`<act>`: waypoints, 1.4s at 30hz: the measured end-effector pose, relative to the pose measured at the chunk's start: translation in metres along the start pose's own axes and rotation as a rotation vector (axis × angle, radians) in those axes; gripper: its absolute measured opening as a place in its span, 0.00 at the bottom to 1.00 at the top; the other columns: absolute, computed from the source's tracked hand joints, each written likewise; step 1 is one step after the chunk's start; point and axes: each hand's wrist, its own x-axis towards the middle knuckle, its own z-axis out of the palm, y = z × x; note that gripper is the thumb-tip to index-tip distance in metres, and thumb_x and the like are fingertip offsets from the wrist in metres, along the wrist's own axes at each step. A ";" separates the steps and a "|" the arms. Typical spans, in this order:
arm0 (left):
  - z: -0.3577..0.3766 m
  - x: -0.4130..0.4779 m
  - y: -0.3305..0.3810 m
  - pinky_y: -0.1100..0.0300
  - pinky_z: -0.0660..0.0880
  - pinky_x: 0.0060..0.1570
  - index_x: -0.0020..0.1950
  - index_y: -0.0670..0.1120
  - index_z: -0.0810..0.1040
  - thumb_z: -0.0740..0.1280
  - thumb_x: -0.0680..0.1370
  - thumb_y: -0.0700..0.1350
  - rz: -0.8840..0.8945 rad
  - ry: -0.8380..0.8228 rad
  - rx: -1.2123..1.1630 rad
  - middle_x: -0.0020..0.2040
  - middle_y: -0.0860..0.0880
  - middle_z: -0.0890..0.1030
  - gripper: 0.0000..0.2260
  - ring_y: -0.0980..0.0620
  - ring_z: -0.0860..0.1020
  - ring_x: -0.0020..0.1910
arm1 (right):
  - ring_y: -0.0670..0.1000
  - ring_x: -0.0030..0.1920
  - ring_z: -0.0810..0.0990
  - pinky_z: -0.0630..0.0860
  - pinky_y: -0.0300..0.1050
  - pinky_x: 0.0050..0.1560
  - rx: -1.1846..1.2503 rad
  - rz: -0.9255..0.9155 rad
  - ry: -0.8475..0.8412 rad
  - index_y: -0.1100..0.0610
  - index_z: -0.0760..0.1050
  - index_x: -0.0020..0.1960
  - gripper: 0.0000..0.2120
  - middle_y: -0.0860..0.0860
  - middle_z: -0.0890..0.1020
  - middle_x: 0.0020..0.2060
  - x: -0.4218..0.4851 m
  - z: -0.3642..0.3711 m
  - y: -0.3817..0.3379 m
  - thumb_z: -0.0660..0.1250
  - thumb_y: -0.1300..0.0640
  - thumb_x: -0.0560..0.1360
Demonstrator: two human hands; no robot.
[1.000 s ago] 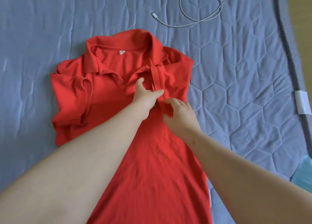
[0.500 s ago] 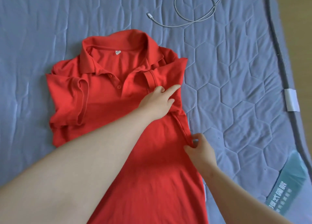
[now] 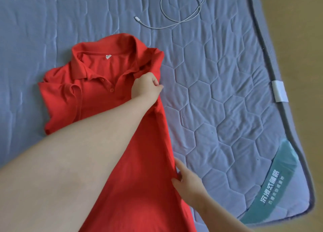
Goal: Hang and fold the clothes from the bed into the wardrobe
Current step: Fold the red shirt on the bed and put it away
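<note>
A red polo shirt (image 3: 97, 99) lies face up on the blue quilted mattress (image 3: 218, 95), collar toward the far side, its left sleeve folded in over the chest. My left hand (image 3: 146, 88) lies on the shirt's right shoulder edge with its fingers curled round the folded fabric. Lower down, my right hand (image 3: 187, 182) pinches the shirt's right side edge near the mattress's front. My left forearm crosses the shirt's body and hides much of it.
A white charging cable (image 3: 181, 17) lies coiled at the far side of the mattress. The mattress's grey piped edge (image 3: 272, 85) runs down the right, with a white tag (image 3: 279, 91) and a teal label (image 3: 272, 188). Beyond it is tan floor.
My right hand has slid down the shirt's right edge toward me. My left hand has moved to the shoulder edge and curled its fingers. The right side now lies folded inward in a straight line.
</note>
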 end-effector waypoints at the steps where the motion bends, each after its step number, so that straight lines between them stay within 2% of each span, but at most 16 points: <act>1: -0.007 -0.003 -0.007 0.60 0.66 0.46 0.44 0.47 0.77 0.68 0.74 0.43 -0.008 0.050 -0.075 0.48 0.47 0.81 0.02 0.46 0.76 0.51 | 0.35 0.29 0.73 0.69 0.30 0.39 0.001 -0.022 -0.048 0.36 0.57 0.71 0.33 0.38 0.70 0.32 -0.005 0.007 -0.007 0.58 0.64 0.74; 3: -0.024 -0.006 -0.027 0.62 0.64 0.40 0.43 0.50 0.75 0.66 0.72 0.37 -0.043 0.129 -0.203 0.41 0.51 0.77 0.07 0.49 0.75 0.45 | 0.35 0.25 0.73 0.73 0.36 0.41 0.021 -0.040 -0.100 0.36 0.50 0.72 0.34 0.38 0.71 0.32 -0.012 0.029 -0.025 0.56 0.64 0.76; 5: -0.038 -0.007 -0.044 0.62 0.64 0.35 0.39 0.51 0.71 0.63 0.71 0.32 -0.090 0.153 -0.349 0.37 0.55 0.72 0.13 0.51 0.71 0.40 | 0.36 0.29 0.73 0.72 0.33 0.43 0.029 -0.059 -0.120 0.40 0.51 0.74 0.33 0.40 0.77 0.39 -0.014 0.048 -0.039 0.56 0.64 0.76; 7: -0.062 -0.004 -0.071 0.64 0.66 0.36 0.38 0.53 0.72 0.58 0.69 0.29 -0.122 0.139 -0.504 0.41 0.54 0.74 0.17 0.52 0.71 0.40 | 0.40 0.39 0.73 0.72 0.35 0.49 0.035 -0.092 -0.136 0.40 0.53 0.75 0.34 0.45 0.79 0.50 -0.016 0.073 -0.063 0.56 0.64 0.74; 8: -0.074 -0.003 -0.084 0.64 0.68 0.38 0.39 0.53 0.74 0.57 0.69 0.28 -0.132 0.133 -0.552 0.45 0.52 0.76 0.20 0.52 0.73 0.42 | 0.43 0.38 0.75 0.74 0.38 0.49 0.052 -0.101 -0.142 0.39 0.53 0.74 0.35 0.47 0.79 0.51 -0.016 0.084 -0.073 0.56 0.64 0.73; 11: -0.112 0.002 -0.129 0.64 0.71 0.45 0.52 0.52 0.78 0.56 0.71 0.27 -0.178 0.135 -0.628 0.50 0.50 0.77 0.23 0.53 0.74 0.46 | 0.43 0.25 0.74 0.78 0.40 0.37 0.080 -0.087 -0.190 0.36 0.52 0.73 0.38 0.53 0.79 0.40 -0.014 0.124 -0.105 0.55 0.65 0.71; 14: -0.136 0.005 -0.174 0.67 0.72 0.40 0.61 0.47 0.77 0.56 0.73 0.27 -0.231 0.128 -0.694 0.50 0.49 0.77 0.23 0.53 0.74 0.45 | 0.43 0.21 0.73 0.79 0.41 0.35 0.088 -0.080 -0.206 0.38 0.52 0.74 0.39 0.55 0.78 0.36 -0.007 0.161 -0.127 0.55 0.65 0.70; 16: -0.147 0.009 -0.204 0.70 0.71 0.40 0.63 0.45 0.76 0.56 0.74 0.27 -0.243 0.130 -0.707 0.51 0.48 0.77 0.23 0.54 0.75 0.45 | 0.48 0.26 0.76 0.79 0.44 0.40 0.075 -0.072 -0.207 0.39 0.51 0.75 0.38 0.56 0.79 0.39 -0.003 0.186 -0.138 0.55 0.65 0.70; 19: -0.159 0.016 -0.234 0.69 0.72 0.43 0.64 0.45 0.75 0.56 0.74 0.26 -0.245 0.148 -0.716 0.53 0.47 0.77 0.24 0.57 0.75 0.43 | 0.58 0.44 0.81 0.77 0.46 0.50 0.015 -0.081 -0.187 0.39 0.50 0.75 0.38 0.57 0.80 0.47 0.005 0.218 -0.149 0.57 0.63 0.71; 24: -0.162 0.023 -0.259 0.64 0.70 0.55 0.68 0.46 0.70 0.55 0.75 0.27 -0.249 0.070 -0.661 0.64 0.45 0.75 0.25 0.55 0.72 0.52 | 0.55 0.59 0.76 0.71 0.43 0.56 -0.077 -0.068 -0.199 0.40 0.49 0.76 0.36 0.54 0.77 0.60 0.012 0.247 -0.160 0.58 0.60 0.73; 27: -0.157 0.010 -0.265 0.67 0.66 0.56 0.74 0.51 0.60 0.60 0.77 0.33 -0.169 -0.039 -0.646 0.66 0.54 0.66 0.27 0.58 0.68 0.58 | 0.55 0.54 0.78 0.73 0.44 0.55 -0.098 -0.026 -0.182 0.41 0.51 0.75 0.36 0.54 0.78 0.52 0.017 0.254 -0.154 0.60 0.58 0.72; 29: -0.150 -0.008 -0.269 0.64 0.65 0.62 0.75 0.52 0.56 0.65 0.76 0.37 -0.160 -0.005 -0.668 0.69 0.52 0.63 0.31 0.57 0.66 0.64 | 0.50 0.47 0.76 0.73 0.43 0.53 -0.069 -0.003 -0.155 0.43 0.55 0.74 0.34 0.50 0.76 0.44 0.015 0.257 -0.148 0.62 0.58 0.72; 31: -0.140 -0.033 -0.278 0.57 0.64 0.68 0.75 0.52 0.54 0.70 0.73 0.39 -0.201 0.043 -0.671 0.72 0.47 0.62 0.36 0.53 0.65 0.68 | 0.46 0.40 0.74 0.71 0.37 0.46 -0.027 0.028 -0.103 0.47 0.62 0.71 0.28 0.47 0.75 0.37 0.009 0.257 -0.140 0.63 0.60 0.72; 34: -0.122 -0.081 -0.296 0.54 0.64 0.69 0.75 0.49 0.54 0.72 0.70 0.39 -0.252 -0.014 -0.626 0.71 0.48 0.64 0.40 0.52 0.68 0.67 | 0.42 0.30 0.72 0.67 0.30 0.33 0.045 0.109 -0.011 0.52 0.70 0.61 0.18 0.44 0.72 0.29 -0.003 0.256 -0.124 0.61 0.64 0.73; 37: -0.104 -0.128 -0.303 0.54 0.68 0.65 0.72 0.45 0.58 0.71 0.71 0.40 -0.359 -0.055 -0.520 0.68 0.47 0.69 0.34 0.48 0.72 0.64 | 0.44 0.32 0.73 0.66 0.30 0.31 0.048 0.173 0.027 0.51 0.71 0.54 0.13 0.45 0.73 0.31 -0.013 0.256 -0.107 0.60 0.64 0.73; 42: -0.073 -0.192 -0.320 0.54 0.73 0.56 0.59 0.45 0.73 0.68 0.73 0.42 -0.559 -0.213 -0.426 0.56 0.44 0.79 0.16 0.44 0.77 0.55 | 0.50 0.39 0.76 0.66 0.31 0.32 0.032 0.188 0.064 0.50 0.71 0.46 0.09 0.45 0.75 0.33 -0.024 0.259 -0.083 0.61 0.63 0.73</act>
